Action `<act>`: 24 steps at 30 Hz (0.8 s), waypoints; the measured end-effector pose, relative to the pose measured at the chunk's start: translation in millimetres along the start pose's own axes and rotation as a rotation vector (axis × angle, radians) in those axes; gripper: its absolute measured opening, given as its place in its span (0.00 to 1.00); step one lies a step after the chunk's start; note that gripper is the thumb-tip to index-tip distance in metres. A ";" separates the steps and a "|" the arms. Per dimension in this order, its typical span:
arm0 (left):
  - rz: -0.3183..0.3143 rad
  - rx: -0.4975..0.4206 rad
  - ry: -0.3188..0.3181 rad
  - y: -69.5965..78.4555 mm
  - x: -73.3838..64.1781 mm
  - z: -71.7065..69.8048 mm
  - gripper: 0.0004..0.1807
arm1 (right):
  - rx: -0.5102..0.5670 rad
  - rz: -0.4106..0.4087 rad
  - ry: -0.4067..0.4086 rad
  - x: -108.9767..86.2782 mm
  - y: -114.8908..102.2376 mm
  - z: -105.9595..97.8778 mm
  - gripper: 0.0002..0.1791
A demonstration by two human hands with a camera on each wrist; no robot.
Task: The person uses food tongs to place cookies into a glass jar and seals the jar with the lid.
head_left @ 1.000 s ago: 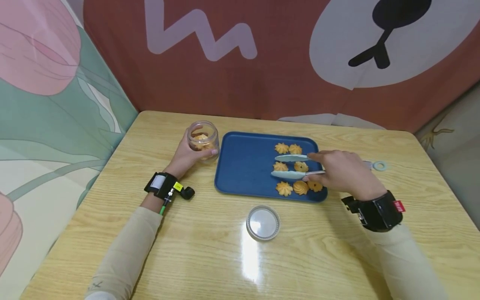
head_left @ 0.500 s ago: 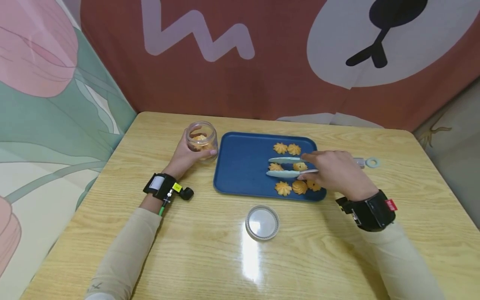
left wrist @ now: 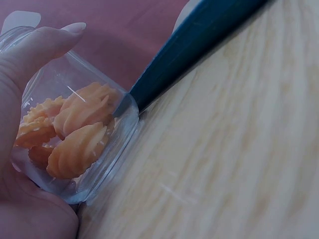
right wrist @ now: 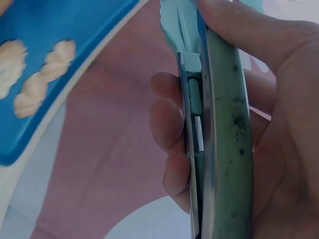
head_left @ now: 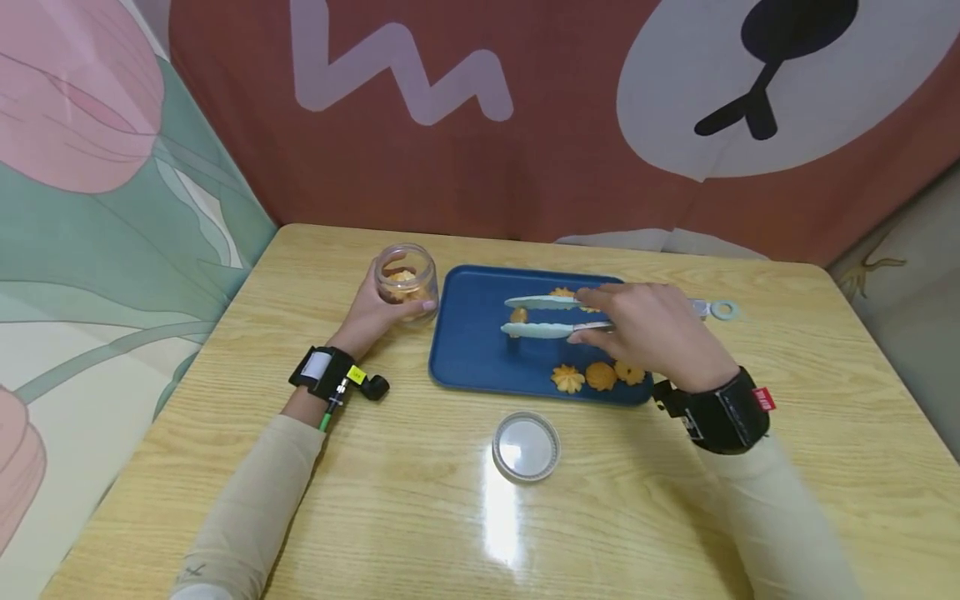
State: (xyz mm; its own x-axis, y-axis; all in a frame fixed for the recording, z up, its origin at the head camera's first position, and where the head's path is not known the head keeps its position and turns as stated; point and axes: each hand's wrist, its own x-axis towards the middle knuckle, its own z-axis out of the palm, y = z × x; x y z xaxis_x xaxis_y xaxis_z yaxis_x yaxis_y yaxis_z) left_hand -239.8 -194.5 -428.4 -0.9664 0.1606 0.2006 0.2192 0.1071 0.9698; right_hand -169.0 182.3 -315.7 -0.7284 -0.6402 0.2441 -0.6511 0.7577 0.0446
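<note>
My left hand point(head_left: 372, 308) grips a clear jar point(head_left: 431, 287) upright on the table, left of the tray. Several piped butter cookies point(left wrist: 77, 149) lie inside it, seen through its wall in the left wrist view. Over the blue tray point(head_left: 480, 367), my right hand point(head_left: 656, 333) holds tongs point(head_left: 543, 331) with pale blue tips. Between those tips is one cookie point(head_left: 518, 315), with a shadow on the tray below it. A row of 3 cookies point(head_left: 600, 377) lies along the near right of the tray; others at the far right are partly covered by the tongs and hand.
A round lid point(head_left: 527, 447) lies on the wooden table point(head_left: 420, 500), in front of the tray. A printed cloth wall point(head_left: 450, 183) rises behind the table's far edge.
The right hand has moved left with the tongs, and a cookie from the middle row has gone with them between the tips. The left hand and jar stay in place.
</note>
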 end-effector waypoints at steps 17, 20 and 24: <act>-0.007 0.013 -0.017 -9.1 3.8 4.9 0.49 | 0.076 -0.036 0.137 47.9 -24.4 -30.5 0.33; -0.001 0.024 -0.010 -6.9 2.5 2.7 0.49 | 0.058 -0.053 0.132 63.7 -28.3 -37.2 0.33; 0.012 0.011 0.003 -4.1 1.0 -0.6 0.49 | 0.043 -0.073 0.123 86.7 -33.3 -43.5 0.33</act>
State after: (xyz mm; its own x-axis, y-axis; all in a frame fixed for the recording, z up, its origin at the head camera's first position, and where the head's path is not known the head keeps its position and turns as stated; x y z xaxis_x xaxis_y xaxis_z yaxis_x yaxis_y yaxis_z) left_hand -241.8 -195.4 -432.1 -0.9640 0.1593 0.2130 0.2325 0.1161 0.9656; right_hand -201.2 107.1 -253.9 -0.6487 -0.6712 0.3587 -0.7120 0.7017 0.0253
